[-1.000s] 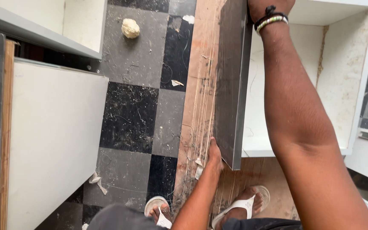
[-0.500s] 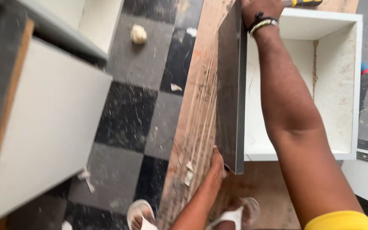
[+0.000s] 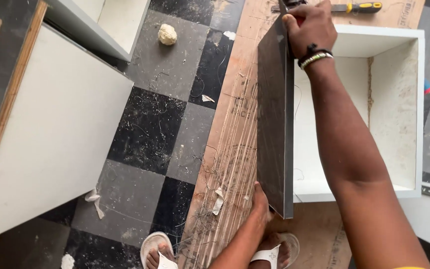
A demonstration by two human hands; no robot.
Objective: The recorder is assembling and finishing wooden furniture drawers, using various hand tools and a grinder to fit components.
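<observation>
panel: dark grey board (image 3: 274,119) stands on edge, upright, against the left outer side of the white box (image 3: 404,114); its lower corner sits on the brown sheet (image 3: 235,129) the box rests on.
right hand: right hand (image 3: 310,27) clamps the panel's far top edge, fingers curled over it; beaded and black bands on the wrist.
left hand: left hand (image 3: 261,204) is at the panel's near lower corner, fingers hidden behind the edge; touching it, but whether it grips or just props I cannot tell.
box: open side up, empty inside, rough seam down its right inner wall.
beyond the box: yellow-handled tool (image 3: 359,7) lies on the sheet just past the panel's far end.
near the panel base: two feet in white sandals (image 3: 269,251), close under the near corner.
left of the sheet: black and grey tiled floor with shavings, a crumpled pale lump (image 3: 167,34), white cabinets (image 3: 51,134) further left.
risk 1: panel balances on a thin edge; if the top grip loosens it likely tips left onto the floor.
risk 2: near corner could slip off the left hand and land on the toes.
risk 3: debris on the sheet may let the bottom edge skate, leaving the panel out of line with the box.
</observation>
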